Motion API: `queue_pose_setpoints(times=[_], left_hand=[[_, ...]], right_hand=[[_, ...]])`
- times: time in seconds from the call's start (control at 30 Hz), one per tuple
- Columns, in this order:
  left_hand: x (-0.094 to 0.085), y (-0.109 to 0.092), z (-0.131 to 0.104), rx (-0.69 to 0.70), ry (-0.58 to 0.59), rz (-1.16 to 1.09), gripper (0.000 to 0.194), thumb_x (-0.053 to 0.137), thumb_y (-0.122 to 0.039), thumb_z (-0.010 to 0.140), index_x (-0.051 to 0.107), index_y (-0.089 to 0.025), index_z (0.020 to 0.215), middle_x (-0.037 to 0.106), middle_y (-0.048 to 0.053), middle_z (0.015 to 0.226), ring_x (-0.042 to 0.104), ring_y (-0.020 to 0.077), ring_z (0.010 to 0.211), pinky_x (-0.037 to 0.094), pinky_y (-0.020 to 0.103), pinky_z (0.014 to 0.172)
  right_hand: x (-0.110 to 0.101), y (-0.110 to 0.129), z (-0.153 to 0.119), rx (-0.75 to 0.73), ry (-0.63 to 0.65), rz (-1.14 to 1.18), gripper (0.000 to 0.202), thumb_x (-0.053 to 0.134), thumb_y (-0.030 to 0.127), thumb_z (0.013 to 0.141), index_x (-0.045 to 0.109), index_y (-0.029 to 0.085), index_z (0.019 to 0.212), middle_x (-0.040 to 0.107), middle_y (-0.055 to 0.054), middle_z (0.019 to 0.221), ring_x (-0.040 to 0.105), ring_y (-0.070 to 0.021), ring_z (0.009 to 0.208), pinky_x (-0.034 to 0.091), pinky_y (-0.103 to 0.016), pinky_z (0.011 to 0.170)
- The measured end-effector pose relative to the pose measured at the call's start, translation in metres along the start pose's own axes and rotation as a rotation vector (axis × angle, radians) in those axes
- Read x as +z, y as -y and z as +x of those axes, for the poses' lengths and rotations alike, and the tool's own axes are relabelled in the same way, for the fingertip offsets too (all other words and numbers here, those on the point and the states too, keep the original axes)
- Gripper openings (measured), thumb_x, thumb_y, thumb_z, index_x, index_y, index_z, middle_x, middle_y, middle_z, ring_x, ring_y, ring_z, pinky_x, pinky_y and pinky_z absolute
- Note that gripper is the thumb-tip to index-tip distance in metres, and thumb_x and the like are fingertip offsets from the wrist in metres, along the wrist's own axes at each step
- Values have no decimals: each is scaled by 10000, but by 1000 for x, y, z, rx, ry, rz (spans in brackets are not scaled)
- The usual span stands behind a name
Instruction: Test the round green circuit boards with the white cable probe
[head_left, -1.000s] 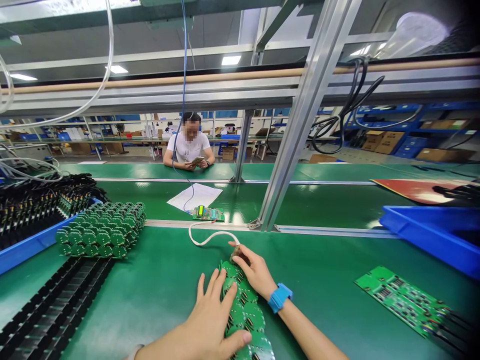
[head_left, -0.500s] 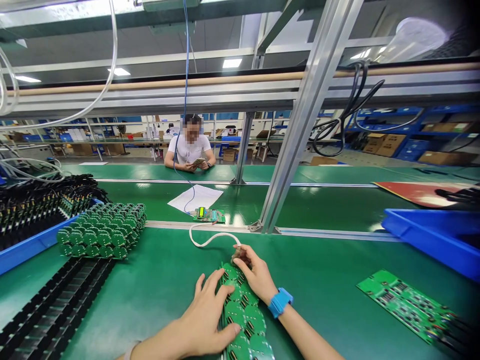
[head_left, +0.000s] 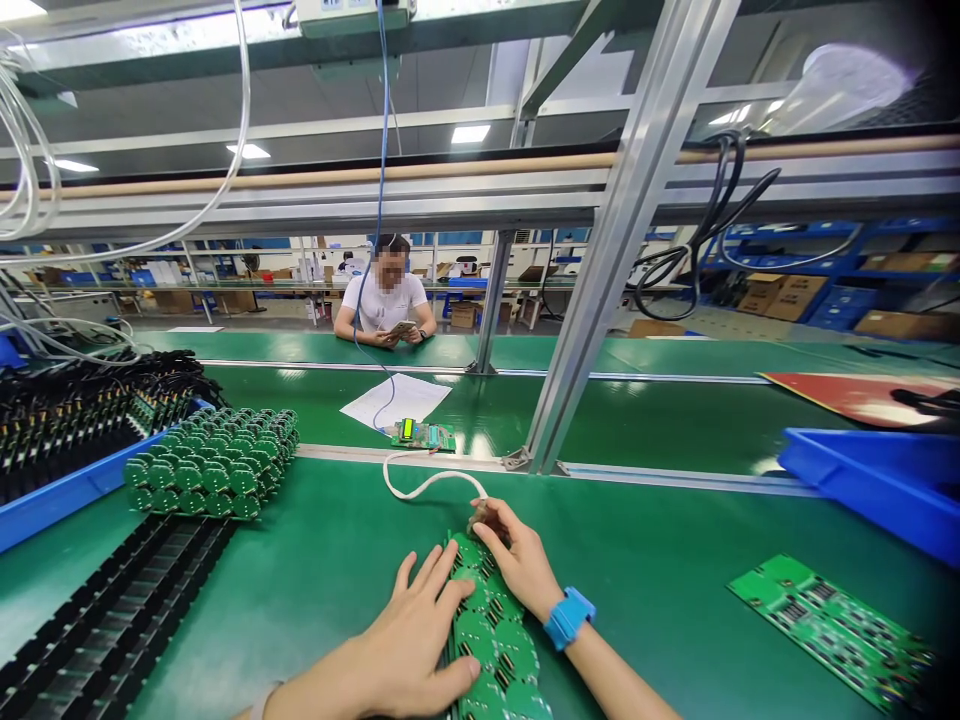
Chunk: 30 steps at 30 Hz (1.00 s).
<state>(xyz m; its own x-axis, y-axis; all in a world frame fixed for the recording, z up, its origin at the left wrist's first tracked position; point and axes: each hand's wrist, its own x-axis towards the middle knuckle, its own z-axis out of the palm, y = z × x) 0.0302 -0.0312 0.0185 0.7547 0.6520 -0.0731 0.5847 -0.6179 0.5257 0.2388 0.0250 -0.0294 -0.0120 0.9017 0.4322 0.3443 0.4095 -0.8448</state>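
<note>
The green counter [head_left: 637, 570] fills most of the view, and the strip of joined round green boards [head_left: 491, 640] lies on it, running away from the wearer; every place below is taken from this strip. Beyond it and to the right, a slanted metal post [head_left: 600, 260] rises. To its left stretches a long black rack [head_left: 127, 610], with a blue bin [head_left: 67, 490] of black-wired parts farther out; well to its right sits another blue bin [head_left: 862, 480]. Far beyond the strip, a person [head_left: 386, 300] in a white top holds a phone-like object.

The left hand [head_left: 416, 640] is spread, its fingertips and thumb on the strip's left part. Left of the strip and farther off, a stack of round green boards [head_left: 210, 465] sits at the rack's far end. The right hand [head_left: 521, 555], at the strip's far end, pinches a brownish piece [head_left: 478, 515] between thumb and fingers; whether that piece touches the boards is hidden.

Right of the strip, apart from it, lies a rectangular green panel [head_left: 832, 625]. Beyond the strip are a white sheet [head_left: 397, 400], a white cable [head_left: 405, 492] leading to the pinched piece, and a small circuit board [head_left: 424, 434] with a lit yellow-green display.
</note>
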Motion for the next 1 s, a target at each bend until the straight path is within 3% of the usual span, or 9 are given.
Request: queue_pose_setpoints(times=[0.53, 0.73, 1.0], left_hand=[[-4, 0, 1, -9, 19, 36, 707, 650, -413, 821, 355, -179, 1420, 55, 187, 1597, 17, 329, 1471, 63, 616, 1147], [-8, 0, 1, 27, 3, 81, 619, 572, -418, 896, 354, -204, 1434, 147, 170, 1591, 93, 324, 1469, 103, 603, 1153], [-6, 1, 3, 7, -16, 100, 646, 629, -419, 850, 396, -199, 1411, 204, 192, 1573, 122, 304, 1469, 125, 590, 1153]], right_hand=[[1, -8, 0, 1, 6, -15, 275, 549, 387, 897, 595, 197, 1090, 719, -81, 937, 691, -233, 825, 551, -337, 765], [1, -10, 0, 13, 9, -14, 297, 549, 407, 893, 586, 189, 1092, 718, -97, 958, 691, -242, 830, 552, -358, 774], [1, -8, 0, 26, 17, -14, 303, 543, 429, 892, 583, 196, 1080, 720, -86, 952, 692, -231, 822, 550, -335, 758]])
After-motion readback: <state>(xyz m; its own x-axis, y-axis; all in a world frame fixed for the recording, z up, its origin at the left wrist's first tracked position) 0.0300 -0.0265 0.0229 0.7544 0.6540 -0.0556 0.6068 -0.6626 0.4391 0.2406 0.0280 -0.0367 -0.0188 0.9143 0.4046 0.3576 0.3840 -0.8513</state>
